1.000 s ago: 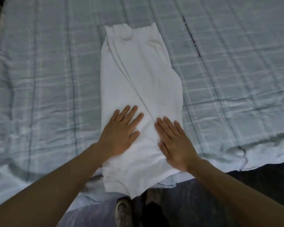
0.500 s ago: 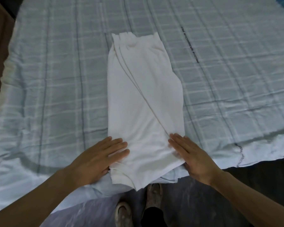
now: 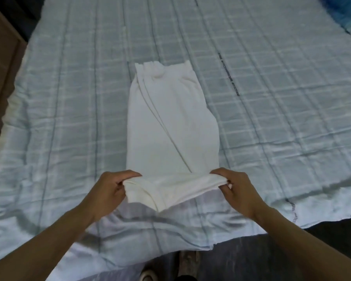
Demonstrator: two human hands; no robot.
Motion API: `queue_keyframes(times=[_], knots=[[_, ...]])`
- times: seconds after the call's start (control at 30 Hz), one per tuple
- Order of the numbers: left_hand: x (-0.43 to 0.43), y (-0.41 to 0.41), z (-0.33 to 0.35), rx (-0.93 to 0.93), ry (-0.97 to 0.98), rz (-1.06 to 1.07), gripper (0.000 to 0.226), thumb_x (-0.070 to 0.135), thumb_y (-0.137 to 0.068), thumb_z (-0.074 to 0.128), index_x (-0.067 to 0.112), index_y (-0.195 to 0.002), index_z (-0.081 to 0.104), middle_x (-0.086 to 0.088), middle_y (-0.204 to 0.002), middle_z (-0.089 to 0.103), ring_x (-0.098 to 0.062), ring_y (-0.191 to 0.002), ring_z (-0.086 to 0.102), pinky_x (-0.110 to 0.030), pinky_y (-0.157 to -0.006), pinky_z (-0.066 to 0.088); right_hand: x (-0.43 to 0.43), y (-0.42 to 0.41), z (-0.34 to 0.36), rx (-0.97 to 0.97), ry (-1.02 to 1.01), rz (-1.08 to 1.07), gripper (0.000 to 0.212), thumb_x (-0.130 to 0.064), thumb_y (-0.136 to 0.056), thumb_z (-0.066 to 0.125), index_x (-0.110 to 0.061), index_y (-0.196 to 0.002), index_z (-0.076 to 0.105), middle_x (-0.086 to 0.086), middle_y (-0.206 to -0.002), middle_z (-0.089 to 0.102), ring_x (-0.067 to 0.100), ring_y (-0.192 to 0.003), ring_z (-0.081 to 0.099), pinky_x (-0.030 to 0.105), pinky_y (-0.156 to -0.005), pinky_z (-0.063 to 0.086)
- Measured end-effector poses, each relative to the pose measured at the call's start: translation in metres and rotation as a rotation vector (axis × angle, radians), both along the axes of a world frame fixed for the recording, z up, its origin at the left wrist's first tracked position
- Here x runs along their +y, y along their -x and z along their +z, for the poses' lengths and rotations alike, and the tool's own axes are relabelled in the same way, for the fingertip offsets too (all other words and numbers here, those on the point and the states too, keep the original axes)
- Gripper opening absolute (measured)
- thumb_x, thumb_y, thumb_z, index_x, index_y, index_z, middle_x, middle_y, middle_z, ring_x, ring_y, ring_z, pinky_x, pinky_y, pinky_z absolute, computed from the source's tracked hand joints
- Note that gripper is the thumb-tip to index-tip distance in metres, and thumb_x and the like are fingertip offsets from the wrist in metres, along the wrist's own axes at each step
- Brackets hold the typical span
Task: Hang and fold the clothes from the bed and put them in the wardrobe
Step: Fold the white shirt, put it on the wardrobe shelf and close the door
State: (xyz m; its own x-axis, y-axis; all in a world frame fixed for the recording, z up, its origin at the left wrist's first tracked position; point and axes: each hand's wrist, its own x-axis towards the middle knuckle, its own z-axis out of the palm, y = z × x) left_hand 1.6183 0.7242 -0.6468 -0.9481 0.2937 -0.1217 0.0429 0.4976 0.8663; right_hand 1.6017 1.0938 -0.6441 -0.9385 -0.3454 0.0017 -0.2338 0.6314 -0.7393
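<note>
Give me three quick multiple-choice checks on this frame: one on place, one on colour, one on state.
1. Where does the garment lie?
A. on the floor
B. on the checked bedspread
C. on a hanger

2. What colour is the garment?
A. white
B. red
C. black

3. What is the state of its near end?
A. flat and untouched
B. pressed down by flat palms
C. lifted, pinched by the left hand and the right hand

Right letters:
1 B: most of its length rests flat on the checked bedspread.
2 A: the cloth is plain white all over.
3 C: each hand grips one side of the near end, which is raised off the bedspread.
</note>
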Motion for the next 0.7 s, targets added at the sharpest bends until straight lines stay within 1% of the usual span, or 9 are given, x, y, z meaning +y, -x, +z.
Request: queue_keyframes(times=[0.07, 0.13, 0.2, 0.3, 0.37, 0.47, 0.6, 0.67, 0.7], knots=[[0.004, 0.019, 0.011, -0.018, 0.015, 0.021, 0.055, -0.015, -0.086, 0.061, 0.035, -0.105, 0.072, 0.011, -0.100, 0.076, -0.011, -0.094, 0.072, -0.038, -0.084, 0.058, -0.002, 0.019, 0.011, -0.034, 0.070, -0.058, 0.021, -0.017, -0.087, 0.055, -0.026, -0.101, 0.068, -0.012, -0.084, 0.071, 0.004, -0.073, 0.066, 0.021, -0.065, 0.051], [0.007, 0.042, 0.022, -0.020, -0.030, 0.045, 0.043, -0.007, -0.086, 0.060, 0.030, -0.102, 0.075, 0.008, -0.099, 0.076, -0.012, -0.095, 0.072, -0.033, -0.084, 0.057, -0.005, 0.041, 0.022, -0.038, 0.144, -0.114, 0.019, -0.020, -0.086, 0.054, -0.029, -0.095, 0.068, -0.016, -0.082, 0.070, 0.001, -0.073, 0.064, 0.015, -0.064, 0.047], [0.010, 0.061, 0.033, -0.021, -0.086, 0.099, 0.040, -0.006, -0.087, 0.057, 0.027, -0.098, 0.077, 0.006, -0.100, 0.076, -0.009, -0.095, 0.071, -0.027, -0.084, 0.055, -0.009, 0.064, 0.031, -0.048, 0.208, -0.182, 0.018, -0.017, -0.085, 0.055, -0.027, -0.090, 0.069, -0.018, -0.080, 0.069, -0.002, -0.073, 0.062, 0.014, -0.065, 0.045], [0.013, 0.090, 0.045, -0.013, -0.149, 0.191, 0.050, -0.015, -0.090, 0.054, 0.028, -0.100, 0.077, 0.007, -0.101, 0.076, -0.006, -0.094, 0.070, -0.022, -0.080, 0.054, -0.012, 0.098, 0.041, -0.057, 0.256, -0.231, 0.013, -0.024, -0.085, 0.059, -0.017, -0.084, 0.069, -0.001, -0.073, 0.067, 0.018, -0.068, 0.060, 0.028, -0.061, 0.044], [0.014, 0.110, 0.054, -0.035, -0.185, 0.221, 0.040, -0.014, -0.092, 0.052, 0.018, -0.100, 0.076, 0.005, -0.097, 0.076, -0.008, -0.090, 0.071, -0.020, -0.074, 0.054, -0.016, 0.120, 0.048, -0.067, 0.286, -0.246, 0.017, -0.025, -0.088, 0.061, -0.012, -0.080, 0.067, 0.008, -0.070, 0.062, 0.026, -0.065, 0.056, 0.030, -0.058, 0.041], [0.010, 0.144, 0.061, -0.014, -0.231, 0.256, 0.029, -0.009, -0.095, 0.053, 0.010, -0.088, 0.074, 0.001, -0.085, 0.074, -0.009, -0.077, 0.066, -0.021, -0.065, 0.051, -0.023, 0.154, 0.058, -0.082, 0.317, -0.282, 0.018, -0.016, -0.093, 0.064, -0.018, -0.075, 0.065, -0.005, -0.064, 0.058, 0.011, -0.059, 0.050, 0.020, -0.056, 0.039], [0.004, 0.203, 0.067, -0.043, -0.306, 0.346, 0.023, 0.017, -0.098, 0.056, 0.003, -0.092, 0.072, -0.013, -0.078, 0.068, -0.018, -0.071, 0.058, -0.031, -0.061, 0.046, -0.039, 0.216, 0.067, -0.109, 0.356, -0.363, 0.008, -0.014, -0.090, 0.068, -0.017, -0.083, 0.069, -0.002, -0.072, 0.066, 0.009, -0.065, 0.057, 0.021, -0.059, 0.045], [0.006, 0.240, 0.064, -0.090, -0.325, 0.441, 0.044, 0.036, -0.091, 0.059, -0.007, -0.083, 0.065, -0.011, -0.068, 0.055, -0.017, -0.065, 0.047, -0.031, -0.058, 0.036, -0.047, 0.254, 0.065, -0.131, 0.359, -0.419, 0.005, -0.015, -0.089, 0.069, -0.018, -0.085, 0.070, 0.000, -0.073, 0.068, 0.009, -0.065, 0.058, 0.023, -0.058, 0.046], [0.006, 0.260, 0.059, -0.109, -0.314, 0.486, 0.050, 0.042, -0.088, 0.061, -0.006, -0.075, 0.060, -0.007, -0.063, 0.050, -0.015, -0.061, 0.043, -0.028, -0.056, 0.032, -0.052, 0.273, 0.062, -0.139, 0.359, -0.446, 0.004, -0.016, -0.089, 0.069, -0.018, -0.085, 0.070, -0.002, -0.070, 0.067, 0.009, -0.061, 0.057, 0.023, -0.055, 0.045]])
